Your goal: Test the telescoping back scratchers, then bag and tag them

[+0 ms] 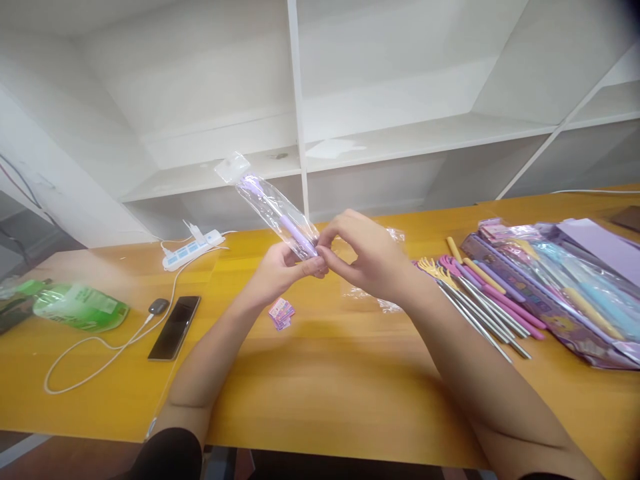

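Observation:
A purple back scratcher (295,232) lies inside a clear plastic bag (267,203), held at a slant above the table. My left hand (285,270) is closed around the lower end of the bag, thumb along it. The fingers of my right hand (363,250) pinch the bag's bottom corner beside the left thumb; the exact grip is partly hidden. The bag's white header (233,168) points up and away to the left. Below the hands lie several small printed cards (281,313) in a loose pile.
Loose back scratchers (480,300) and coloured handles lie right of my right arm. Beyond them stands a purple box (550,313) of bagged ones. Clear bags (393,305) lie behind my right hand. To the left are a phone (174,328), power strip (194,251) and green pouch (80,307).

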`<state>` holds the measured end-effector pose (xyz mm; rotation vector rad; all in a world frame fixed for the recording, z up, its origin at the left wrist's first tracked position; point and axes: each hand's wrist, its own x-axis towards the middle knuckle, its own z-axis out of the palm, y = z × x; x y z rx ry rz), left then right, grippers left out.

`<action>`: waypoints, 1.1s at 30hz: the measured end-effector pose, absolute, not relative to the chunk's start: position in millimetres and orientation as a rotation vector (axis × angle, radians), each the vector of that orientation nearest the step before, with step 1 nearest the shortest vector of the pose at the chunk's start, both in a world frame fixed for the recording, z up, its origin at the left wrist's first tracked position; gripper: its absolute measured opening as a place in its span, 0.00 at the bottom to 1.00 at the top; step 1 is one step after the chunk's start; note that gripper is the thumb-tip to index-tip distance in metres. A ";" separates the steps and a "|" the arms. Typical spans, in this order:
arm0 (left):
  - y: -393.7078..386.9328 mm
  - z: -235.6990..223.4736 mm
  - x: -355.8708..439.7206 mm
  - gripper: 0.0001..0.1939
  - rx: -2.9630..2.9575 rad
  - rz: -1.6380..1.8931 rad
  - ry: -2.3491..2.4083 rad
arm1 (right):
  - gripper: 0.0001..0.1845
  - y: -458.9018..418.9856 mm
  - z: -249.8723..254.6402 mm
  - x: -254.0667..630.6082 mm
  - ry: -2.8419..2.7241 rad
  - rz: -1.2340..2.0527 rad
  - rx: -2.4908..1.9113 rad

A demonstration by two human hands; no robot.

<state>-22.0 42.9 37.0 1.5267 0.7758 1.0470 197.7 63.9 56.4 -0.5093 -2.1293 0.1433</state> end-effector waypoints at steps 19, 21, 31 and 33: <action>35.9 43.6 -15.9 0.21 1.528 1.134 0.857 | 0.19 66.2 54.6 198.9 -2.063 0.492 -0.692; 34.9 43.6 -15.6 0.19 1.523 1.162 0.878 | 0.16 63.9 57.3 198.7 -2.094 0.666 -0.712; 38.7 40.5 -15.9 0.10 1.711 1.227 0.796 | 0.21 61.2 58.0 192.8 -1.955 0.989 -0.659; 38.6 39.2 -15.7 0.09 1.706 1.231 0.767 | 0.21 59.6 59.7 191.9 -1.932 1.016 -0.644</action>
